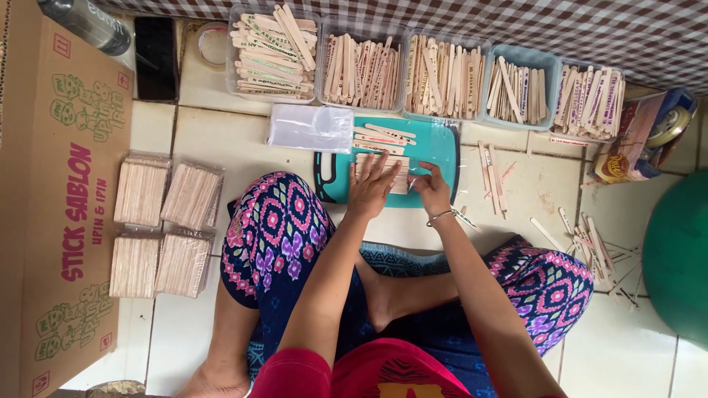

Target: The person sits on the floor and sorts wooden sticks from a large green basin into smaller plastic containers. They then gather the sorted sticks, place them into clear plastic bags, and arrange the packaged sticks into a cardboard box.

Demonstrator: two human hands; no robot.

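The left hand [371, 188] lies flat, fingers [383, 168] spread wide and pressed down on a row of wooden sticks [402, 177] laid side by side on a teal board [442, 151] on the tiled floor [236, 147]. The right hand [432, 193] sits just beside it at the row's right end — its fingers are curled in close against the stick ends, though whether they pinch one cannot be told. A thin bracelet [441, 215] circles that wrist.

Just beyond the fingers, a few loose printed sticks [383, 136] lie on the far part of the board, and a clear plastic bag [310, 127] overlaps its upper left corner. Farther out stand five clear tubs of sticks [442, 77] in a line against a checked cloth [590, 29].

Well to the left of the fingers lie four wrapped bundles of plain sticks [166, 225], beside a flattened cardboard box [66, 206]. To the right, scattered sticks [590, 247] lie across the tiles — near a green round object [678, 258]. The person sits cross-legged in patterned trousers [280, 228].
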